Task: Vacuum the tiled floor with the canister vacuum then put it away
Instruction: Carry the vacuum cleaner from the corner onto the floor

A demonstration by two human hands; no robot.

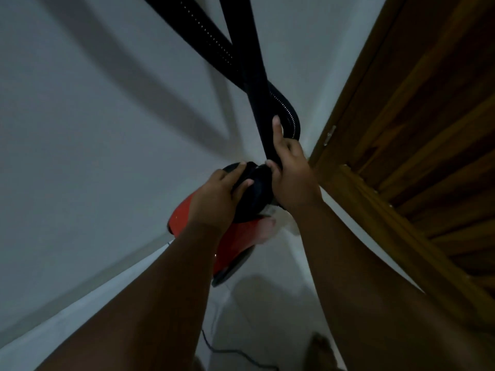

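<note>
A red canister vacuum stands on the pale tiled floor in a corner between a white wall and a wooden door. My left hand grips its black top end. My right hand is closed around the black wand, which rises steeply toward the top of the view. The ribbed black hose crosses behind the wand and loops down at the right of my right hand.
The white wall fills the left side. A brown wooden door and frame run along the right, with a metal hinge. A thin dark power cord lies on the floor near my foot.
</note>
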